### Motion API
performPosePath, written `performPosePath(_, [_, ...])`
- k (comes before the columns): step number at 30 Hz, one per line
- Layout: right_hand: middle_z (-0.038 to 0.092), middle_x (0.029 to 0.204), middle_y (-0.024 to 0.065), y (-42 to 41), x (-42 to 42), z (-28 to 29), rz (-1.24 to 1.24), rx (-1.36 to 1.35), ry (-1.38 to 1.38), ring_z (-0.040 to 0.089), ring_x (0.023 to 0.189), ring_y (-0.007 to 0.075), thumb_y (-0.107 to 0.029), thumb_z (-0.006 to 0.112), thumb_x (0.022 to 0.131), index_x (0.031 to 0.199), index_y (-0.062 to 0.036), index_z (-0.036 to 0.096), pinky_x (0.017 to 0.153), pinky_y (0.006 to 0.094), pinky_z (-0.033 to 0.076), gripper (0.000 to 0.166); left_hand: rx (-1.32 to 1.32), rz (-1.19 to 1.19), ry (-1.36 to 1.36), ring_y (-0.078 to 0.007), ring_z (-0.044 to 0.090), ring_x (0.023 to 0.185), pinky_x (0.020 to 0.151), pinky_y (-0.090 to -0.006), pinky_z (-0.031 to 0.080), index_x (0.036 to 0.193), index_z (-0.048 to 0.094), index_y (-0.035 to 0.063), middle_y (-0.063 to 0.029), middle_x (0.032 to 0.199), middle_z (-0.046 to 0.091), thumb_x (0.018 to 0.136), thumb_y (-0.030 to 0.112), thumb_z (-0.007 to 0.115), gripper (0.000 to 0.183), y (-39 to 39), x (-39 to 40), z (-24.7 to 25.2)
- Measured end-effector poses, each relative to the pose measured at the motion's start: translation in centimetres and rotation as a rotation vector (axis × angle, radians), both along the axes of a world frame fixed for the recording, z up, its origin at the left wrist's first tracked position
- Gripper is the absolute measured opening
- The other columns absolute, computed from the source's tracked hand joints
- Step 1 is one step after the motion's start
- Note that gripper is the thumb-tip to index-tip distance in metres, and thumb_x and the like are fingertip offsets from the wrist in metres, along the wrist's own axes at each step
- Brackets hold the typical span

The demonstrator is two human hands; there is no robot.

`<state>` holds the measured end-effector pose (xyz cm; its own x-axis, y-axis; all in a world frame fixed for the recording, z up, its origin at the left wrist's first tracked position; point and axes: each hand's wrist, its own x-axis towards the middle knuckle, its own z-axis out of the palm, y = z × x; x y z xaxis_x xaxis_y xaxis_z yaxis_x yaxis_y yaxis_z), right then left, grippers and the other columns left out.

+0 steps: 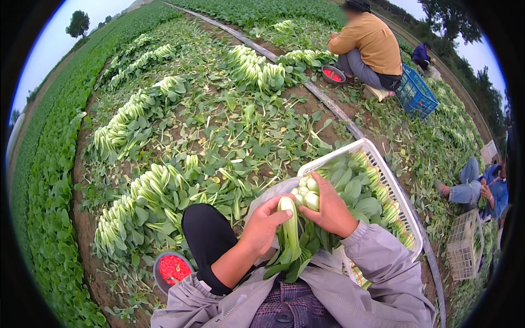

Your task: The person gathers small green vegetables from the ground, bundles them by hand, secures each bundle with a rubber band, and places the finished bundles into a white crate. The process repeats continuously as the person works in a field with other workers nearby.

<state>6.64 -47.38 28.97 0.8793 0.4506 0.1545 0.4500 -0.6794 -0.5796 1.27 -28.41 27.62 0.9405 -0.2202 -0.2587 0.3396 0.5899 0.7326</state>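
Observation:
Between finger and thumb, my left hand (262, 223) holds one bok choy (290, 229), its pale base up and its green leaves hanging toward my lap. Beside it my right hand (331, 209) grips a bunch of bok choy (307, 192) by the white bases, which point up and away from me. The leaves of that bunch are partly hidden behind my hands. Just past my right hand stands a white plastic crate (396, 184). Along its right side lie bundles of bok choy (381, 192) bound with reddish bands, with broad leaves toward the middle.
Cut bok choy lies in rows (143, 192) to my left. A grey bowl (157, 272) of red bands (174, 267) sits by my knee. A grey hose (328, 100) crosses the field. A co-worker (369, 49) crouches near a blue crate (416, 94); another (478, 188) sits by a beige crate (461, 246).

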Motion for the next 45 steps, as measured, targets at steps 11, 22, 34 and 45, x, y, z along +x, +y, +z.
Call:
performPosePath(11, [0.046,0.126,0.0277,-0.9,0.9,-0.7,0.073,0.1,0.063,0.047,0.116,0.0401,-0.039,0.06,0.089,0.139,0.0074,0.025,0.101,0.0409,0.037,0.076,0.323,0.045,-0.08,-0.0113,0.059,0.077,0.059,-0.024,0.052,0.131,0.042,0.0034,-0.0095,0.108,0.051,0.082,0.012,0.071,0.057,-2.0,0.0,-1.8])
performPosePath(22, [0.045,0.125,0.0318,-1.6,1.6,-0.1,0.169,0.079,0.1,0.047,0.116,0.0427,-0.054,0.071,0.073,0.139,0.0116,0.021,0.101,0.0406,0.037,0.106,0.166,-0.037,-0.009,-0.0166,0.061,0.084,0.066,-0.0277,0.054,0.126,0.037,0.003,-0.0098,0.104,0.051,0.082,0.012,0.071,0.056,-2.5,1.1,-1.4])
performPosePath(34, [0.045,0.13,0.0227,-1.0,2.3,2.0,0.125,-0.004,0.225,0.046,0.121,0.0359,-0.019,0.08,0.062,0.139,-0.0002,0.03,0.103,0.0382,0.037,0.094,0.735,-0.162,-0.456,-0.0113,0.058,0.082,0.071,-0.0244,0.05,0.138,0.042,0.0099,-0.0064,0.101,0.052,0.078,0.007,0.072,0.067,0.9,3.5,-5.1])
performPosePath(45, [0.051,0.126,0.0162,-2.4,6.6,3.7,0.345,-0.088,0.463,0.051,0.118,0.0261,-0.014,0.078,0.064,0.136,-0.0043,0.037,0.099,0.0341,0.04,0.084,0.544,-0.386,-0.129,-0.0118,0.056,0.073,0.062,-0.0264,0.046,0.142,0.037,0.0121,-0.0018,0.08,0.053,0.068,0.014,0.081,0.086,-0.3,7.0,-2.9])
